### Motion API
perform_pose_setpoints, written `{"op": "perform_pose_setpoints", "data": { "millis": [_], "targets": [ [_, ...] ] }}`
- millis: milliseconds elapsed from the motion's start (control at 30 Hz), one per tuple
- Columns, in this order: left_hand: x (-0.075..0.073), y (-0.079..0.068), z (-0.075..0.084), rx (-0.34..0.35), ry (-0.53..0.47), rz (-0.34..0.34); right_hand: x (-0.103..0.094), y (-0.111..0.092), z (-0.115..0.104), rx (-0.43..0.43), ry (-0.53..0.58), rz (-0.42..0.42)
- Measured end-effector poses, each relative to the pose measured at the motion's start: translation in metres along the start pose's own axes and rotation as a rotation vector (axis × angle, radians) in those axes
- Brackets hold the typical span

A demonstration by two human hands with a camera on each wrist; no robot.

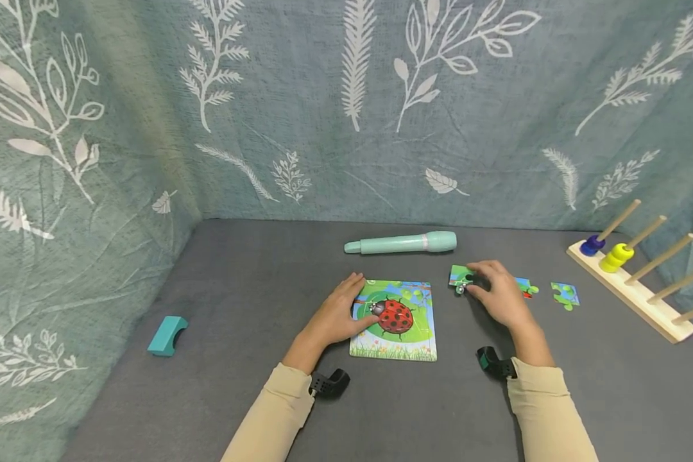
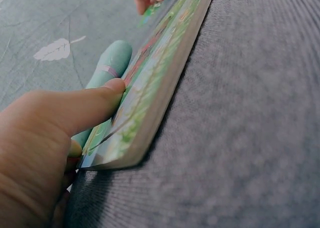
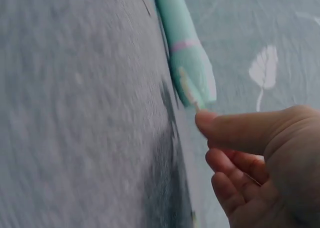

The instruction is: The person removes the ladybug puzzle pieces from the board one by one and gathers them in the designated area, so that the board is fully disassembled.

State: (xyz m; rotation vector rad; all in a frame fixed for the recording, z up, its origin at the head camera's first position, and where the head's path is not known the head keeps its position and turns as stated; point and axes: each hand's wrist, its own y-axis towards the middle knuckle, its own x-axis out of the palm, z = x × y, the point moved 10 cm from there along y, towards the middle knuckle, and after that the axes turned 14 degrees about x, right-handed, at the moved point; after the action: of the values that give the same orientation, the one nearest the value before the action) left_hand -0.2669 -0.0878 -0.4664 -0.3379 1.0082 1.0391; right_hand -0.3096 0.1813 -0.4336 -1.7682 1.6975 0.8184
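A square ladybug jigsaw puzzle [image 1: 394, 321] lies flat on the table. My left hand [image 1: 337, 311] rests at its left edge, fingers stretched along the side and thumb on the picture. The left wrist view shows that thumb [image 2: 107, 100] lying over the board's thick rim. To the right of the board, my right hand [image 1: 499, 295] pinches a puzzle piece [image 1: 459, 277] with green and a bit of ladybug on it, held above the table. In the right wrist view the piece [image 3: 189, 88] appears thin and blurred, edge-on between thumb and fingers.
Beyond the right hand lie a partly hidden puzzle piece [image 1: 527, 287] and another loose piece [image 1: 566, 295]. A mint microphone-shaped toy [image 1: 401, 243] lies behind the board. A wooden peg stacker [image 1: 635, 292] stands at right, a teal arch block [image 1: 168, 335] at left. Patterned cloth [image 1: 323, 160] hangs behind.
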Motion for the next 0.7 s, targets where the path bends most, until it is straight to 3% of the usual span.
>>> {"op": "perform_pose_setpoints", "data": {
  "millis": [233, 700],
  "targets": [
    [-0.003, -0.002, 0.001, 0.002, 0.000, -0.005, -0.011, -0.001, 0.016, 0.037, -0.017, 0.050],
    [-0.001, -0.005, 0.002, 0.027, 0.003, 0.001, -0.011, -0.008, 0.027, 0.062, -0.081, 0.077]
  ]
}}
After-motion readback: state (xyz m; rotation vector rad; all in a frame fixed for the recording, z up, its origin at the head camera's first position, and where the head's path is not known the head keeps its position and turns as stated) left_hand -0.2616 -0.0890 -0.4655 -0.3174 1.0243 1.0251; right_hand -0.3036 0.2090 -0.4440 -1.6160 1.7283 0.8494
